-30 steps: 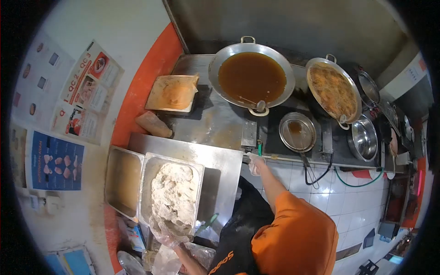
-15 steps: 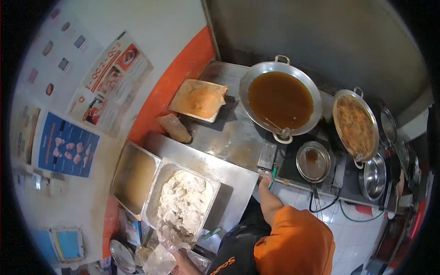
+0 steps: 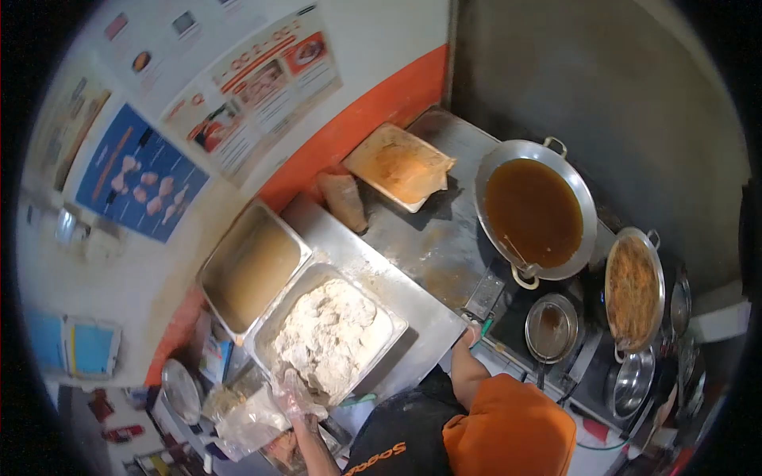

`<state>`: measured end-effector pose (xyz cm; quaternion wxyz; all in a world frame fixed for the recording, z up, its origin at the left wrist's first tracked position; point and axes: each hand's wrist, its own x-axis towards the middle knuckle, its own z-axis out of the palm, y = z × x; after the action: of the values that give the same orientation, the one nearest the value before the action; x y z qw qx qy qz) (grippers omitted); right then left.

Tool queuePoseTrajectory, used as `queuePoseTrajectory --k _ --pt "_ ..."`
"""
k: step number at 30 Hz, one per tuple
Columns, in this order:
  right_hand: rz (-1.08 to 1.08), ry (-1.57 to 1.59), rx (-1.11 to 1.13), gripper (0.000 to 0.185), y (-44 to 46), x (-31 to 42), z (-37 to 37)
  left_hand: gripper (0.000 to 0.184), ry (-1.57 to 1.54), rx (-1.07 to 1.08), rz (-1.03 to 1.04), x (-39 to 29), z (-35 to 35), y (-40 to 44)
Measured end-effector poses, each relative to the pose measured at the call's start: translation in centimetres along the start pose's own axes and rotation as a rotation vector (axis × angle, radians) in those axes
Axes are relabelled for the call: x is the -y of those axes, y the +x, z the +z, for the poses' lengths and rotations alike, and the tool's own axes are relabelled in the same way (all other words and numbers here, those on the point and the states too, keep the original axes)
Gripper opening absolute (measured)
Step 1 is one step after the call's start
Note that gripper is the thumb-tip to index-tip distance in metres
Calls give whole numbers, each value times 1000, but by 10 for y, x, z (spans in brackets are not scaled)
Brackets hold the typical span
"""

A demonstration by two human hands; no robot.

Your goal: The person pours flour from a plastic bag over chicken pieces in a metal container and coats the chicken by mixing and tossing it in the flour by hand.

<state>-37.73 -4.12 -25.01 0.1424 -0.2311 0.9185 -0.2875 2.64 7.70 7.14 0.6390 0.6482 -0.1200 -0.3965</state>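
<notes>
My left hand [image 3: 292,397] is in a loose clear plastic glove at the near rim of a metal tray [image 3: 399,326]. Its fingers look spread and hold nothing visible, though the crinkled glove blurs them. Heaped white flour with coated lumps [image 3: 329,325] fills that tray. Below the orange sleeve, my right hand [image 3: 471,335] is at the stove's front edge, beside a green hose end [image 3: 486,326]. Those fingers are curled round something too small to make out. A second metal tray [image 3: 208,279] with cloudy tan liquid adjoins the flour.
A wide pan [image 3: 586,190] of brown oil sits behind the stove front, with another pan [image 3: 659,278] of frying food to its right. A strainer [image 3: 553,329] rests near the front. An orange-powdered tray [image 3: 417,208] and a filled bag [image 3: 343,202] are by the wall.
My view has swung, so the counter and pans appear farther right and lower. The gloved left hand stays by the flour tray's near rim; my right hand remains at the stove edge.
</notes>
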Motion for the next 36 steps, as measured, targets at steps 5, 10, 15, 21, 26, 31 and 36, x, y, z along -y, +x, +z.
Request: queuePoseTrajectory --k 5,10,15,21,26,31,36 --pt "111 480 362 16 25 -33 -17 29 -452 53 -329 -23 2 -34" --pt "78 449 551 7 8 46 -148 31 -449 -14 -490 -52 48 -25" --pt "-146 587 690 15 -69 244 -245 49 -272 31 -238 20 37 12" --pt "-1271 -527 1297 60 -205 408 -191 54 -423 0 -435 -8 47 36" --pt "-1297 -421 1447 51 -214 350 -24 54 -597 -178 -650 25 53 79" --pt "-1001 -203 1486 47 -232 371 -37 42 -292 -24 -481 144 38 135" --pt "-1528 -531 1105 40 -253 392 -117 45 -417 10 -567 47 31 62"
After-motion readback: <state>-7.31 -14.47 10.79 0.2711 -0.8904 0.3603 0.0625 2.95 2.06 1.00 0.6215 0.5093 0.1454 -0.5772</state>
